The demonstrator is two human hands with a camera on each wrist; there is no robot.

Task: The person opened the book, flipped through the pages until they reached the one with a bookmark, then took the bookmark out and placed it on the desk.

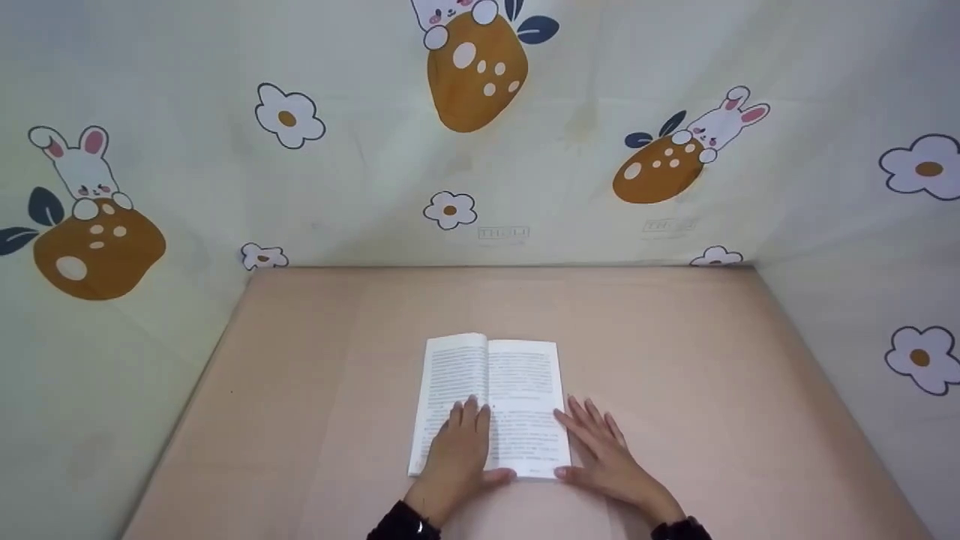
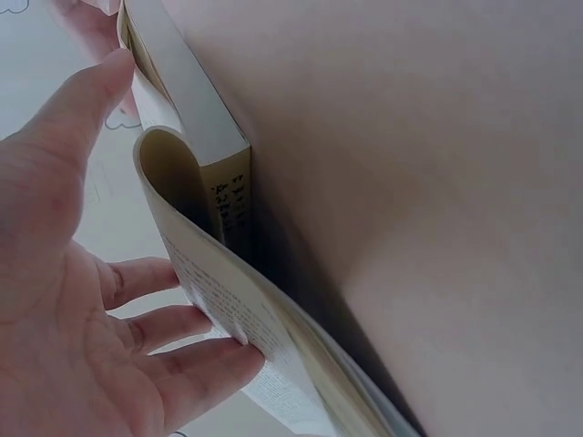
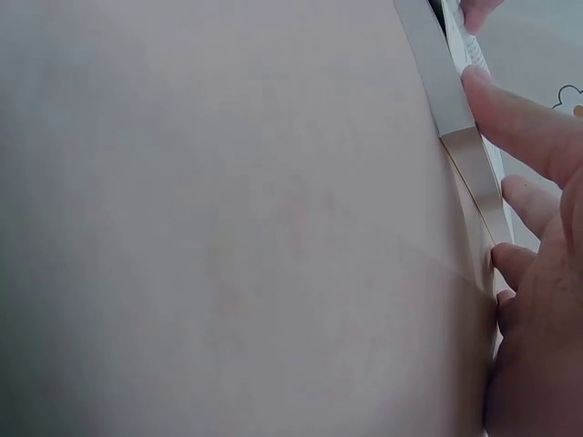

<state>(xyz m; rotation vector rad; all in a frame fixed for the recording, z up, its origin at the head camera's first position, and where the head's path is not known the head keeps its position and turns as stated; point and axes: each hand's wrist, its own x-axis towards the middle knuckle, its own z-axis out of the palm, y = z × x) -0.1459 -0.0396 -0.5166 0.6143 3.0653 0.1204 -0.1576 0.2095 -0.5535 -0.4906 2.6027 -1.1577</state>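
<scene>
Covering the far left, a pale cream fabric wall [image 1: 82, 360] carries a printed white rabbit on a brown, spotted fruit [image 1: 105, 259]. To its right spreads a flat, beige tabletop [image 1: 315, 375]. At the lower edge a shiny black sleeve cuff [image 1: 405, 523] ends at the wrist of the bare left hand [image 1: 459, 448], which lies palm down across the lower left page of an open paperback book [image 1: 521, 382] with white printed pages. Its forefingers point up the page toward the gutter, fairly straight and close together, while the thumb stretches out sideways to the bottom edge near the right page; the hand is spread and relaxed, pressing lightly rather than gripping. The left wrist view shows three fingertips on the page, which bows in a curve beside the yellowish spine [image 2: 232, 196] with dark characters. The book lies flat near the tabletop's front, between both hands. On its right, the bare right hand [image 1: 611, 461] slants inward, fingers fanned wide, index fingertip at the page's outer edge, thumb touching the lower right corner, the other fingers beyond the book. A second black cuff [image 1: 681, 529] follows, then a white, brown-centred printed flower [image 1: 921, 360] on the right wall.
</scene>
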